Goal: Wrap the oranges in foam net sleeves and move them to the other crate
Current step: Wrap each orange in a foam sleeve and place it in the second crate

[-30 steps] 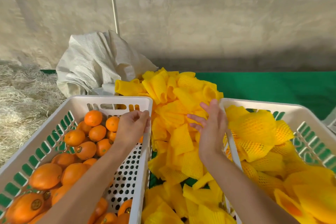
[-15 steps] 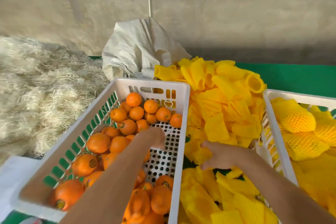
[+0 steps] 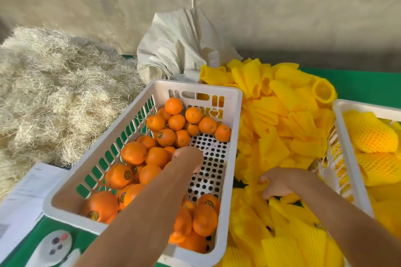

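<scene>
While the left hand [image 3: 188, 158] reaches among loose oranges [image 3: 156, 156], grip unseen, the right hand [image 3: 275, 184] pinches a yellow foam net sleeve [image 3: 261, 183]; ideally one sleeve only.

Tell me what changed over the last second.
The left hand dropped from the far rim down among the oranges. The right hand came down from mid-air and grips a foam sleeve in the pile. Both crates and the wrapped fruit stayed put.

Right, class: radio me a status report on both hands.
Left hand down in orange crate, grip hidden. Right hand gripping a foam sleeve in the pile. Nothing blocking.
</scene>
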A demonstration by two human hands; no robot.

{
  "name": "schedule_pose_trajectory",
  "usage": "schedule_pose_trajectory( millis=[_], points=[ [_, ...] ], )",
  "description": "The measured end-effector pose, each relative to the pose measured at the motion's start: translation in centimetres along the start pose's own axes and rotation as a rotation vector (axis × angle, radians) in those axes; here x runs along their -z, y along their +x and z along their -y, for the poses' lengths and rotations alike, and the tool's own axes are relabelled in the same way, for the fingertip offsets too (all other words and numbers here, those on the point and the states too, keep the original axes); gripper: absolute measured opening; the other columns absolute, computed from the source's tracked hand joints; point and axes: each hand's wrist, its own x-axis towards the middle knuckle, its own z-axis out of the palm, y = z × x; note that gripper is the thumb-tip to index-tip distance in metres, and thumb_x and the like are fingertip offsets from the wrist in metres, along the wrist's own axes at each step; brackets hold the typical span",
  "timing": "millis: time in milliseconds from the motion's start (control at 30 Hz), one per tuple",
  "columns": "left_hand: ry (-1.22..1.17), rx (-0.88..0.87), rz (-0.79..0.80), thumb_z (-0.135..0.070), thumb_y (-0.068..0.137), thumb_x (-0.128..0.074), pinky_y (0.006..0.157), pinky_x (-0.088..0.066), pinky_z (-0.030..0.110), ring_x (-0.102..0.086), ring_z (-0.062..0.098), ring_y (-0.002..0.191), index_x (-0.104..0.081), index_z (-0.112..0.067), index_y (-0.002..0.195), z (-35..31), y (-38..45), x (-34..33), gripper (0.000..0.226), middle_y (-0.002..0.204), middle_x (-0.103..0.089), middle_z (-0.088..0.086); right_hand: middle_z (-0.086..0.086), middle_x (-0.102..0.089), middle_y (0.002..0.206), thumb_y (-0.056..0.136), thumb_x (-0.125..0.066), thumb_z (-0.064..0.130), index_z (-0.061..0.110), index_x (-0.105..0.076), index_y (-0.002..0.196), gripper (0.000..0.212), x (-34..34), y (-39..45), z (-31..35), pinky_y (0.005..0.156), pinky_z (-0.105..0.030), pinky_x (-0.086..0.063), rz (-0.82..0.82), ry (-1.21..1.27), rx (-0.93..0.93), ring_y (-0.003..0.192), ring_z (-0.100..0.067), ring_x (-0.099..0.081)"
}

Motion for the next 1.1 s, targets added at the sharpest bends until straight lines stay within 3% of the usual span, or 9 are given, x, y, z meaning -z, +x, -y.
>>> schedule_pose_trajectory(
  millis=[133,233,333,400,567,700,833,933,1100],
  points=[
    [-0.091,0.033,-0.076,-0.018,0.089,-0.08,0.089,-0.053,0.04,-0.059,0.032,0.123,-0.046,-0.011,0.146,0.0,-0.5,1.9,0.067,0.139,-0.055,0.009,-0.01,-0.041,0.154,0.099,-0.057,0.05,0.01,-0.035,0.154,0.071,-0.4,0.1,-0.2,0.11,-0.034,-0.043,-0.06,0.015,-0.051,0.138,-0.027,-0.045],
    [-0.19,-0.023,-0.356,-0.022,0.095,-0.07,0.083,-0.05,0.036,-0.057,0.028,0.11,-0.055,-0.008,0.123,0.1,-1.3,3.7,0.034,0.105,-0.057,0.004,-0.007,-0.053,0.141,0.099,-0.055,0.055,0.011,-0.05,0.139,0.06,0.0,0.2,-0.6,0.093,-0.029,-0.045,-0.106,0.087,-0.041,0.126,-0.024,-0.052],
    [-0.334,-0.06,-0.717,-0.03,0.103,-0.056,0.108,-0.039,0.045,-0.041,0.038,0.135,-0.053,-0.008,0.133,-0.7,-2.3,5.4,0.037,0.132,-0.054,0.016,-0.003,-0.058,0.097,0.097,-0.063,0.045,0.017,-0.054,0.085,0.031,1.2,0.5,-1.6,0.069,-0.026,-0.038,-0.304,0.252,0.021,0.093,-0.019,-0.056],
    [-0.458,-0.132,-0.937,-0.038,0.106,-0.054,0.113,-0.032,0.044,-0.037,0.037,0.137,-0.044,-0.008,0.147,-1.8,-3.4,6.2,0.053,0.145,-0.048,0.018,-0.002,-0.049,0.068,0.091,-0.071,0.024,0.015,-0.045,0.062,0.04,1.8,0.8,-2.2,0.058,-0.03,-0.032,-0.489,0.443,0.072,0.069,-0.018,-0.05],
    [-0.793,-0.417,-1.26,-0.054,0.103,-0.053,0.111,-0.04,0.038,-0.046,0.023,0.131,-0.043,-0.018,0.153,-4.9,-6.2,6.5,0.062,0.144,-0.052,0.006,-0.001,-0.073,0.082,0.086,-0.076,0.017,0.016,-0.075,0.083,0.003,3.0,-0.2,-1.7,0.065,-0.035,-0.053,-0.8,1.015,0.13,0.079,-0.021,-0.069],
    [-0.975,-0.548,-1.191,-0.071,0.1,-0.045,0.089,-0.055,0.032,-0.062,0.012,0.108,-0.033,-0.039,0.153,-7.5,-7.7,6.1,0.063,0.137,-0.057,-0.005,0.004,-0.071,0.102,0.093,-0.07,0.031,0.03,-0.071,0.096,0.003,4.0,-0.7,-1.4,0.064,-0.027,-0.052,-0.958,1.494,0.238,0.09,-0.013,-0.067],
    [-1.021,-0.72,-1.108,-0.054,0.108,-0.042,0.086,-0.056,0.025,-0.058,0.002,0.103,-0.033,-0.054,0.152,-9.3,-7.7,5.3,0.046,0.129,-0.045,-0.005,0.003,-0.074,0.11,0.096,-0.068,0.033,0.026,-0.073,0.11,0.016,4.4,-1.7,-1.5,0.081,-0.037,-0.06,-0.937,1.817,0.416,0.106,-0.019,-0.069],
    [-1.282,-0.766,-0.991,-0.047,0.108,-0.044,0.078,-0.063,0.038,-0.068,0.016,0.099,-0.045,-0.043,0.15,-9.1,-7.4,5.8,0.042,0.128,-0.05,0.002,0.008,-0.074,0.115,0.097,-0.065,0.04,0.027,-0.074,0.116,0.025,4.4,-1.9,-1.6,0.098,-0.046,-0.055,-0.897,1.71,0.56,0.112,-0.016,-0.067],
    [-1.787,-0.673,-0.676,-0.05,0.1,-0.061,0.07,-0.061,0.029,-0.076,0.018,0.087,-0.037,-0.033,0.153,-8.5,-6.9,6.6,0.061,0.107,-0.071,0.003,0.01,-0.071,0.126,0.085,-0.075,0.042,0.027,-0.068,0.131,0.048,4.0,-2.1,-1.1,0.101,-0.03,-0.052,-0.835,1.483,0.739,0.121,-0.008,-0.064]
  ],
)
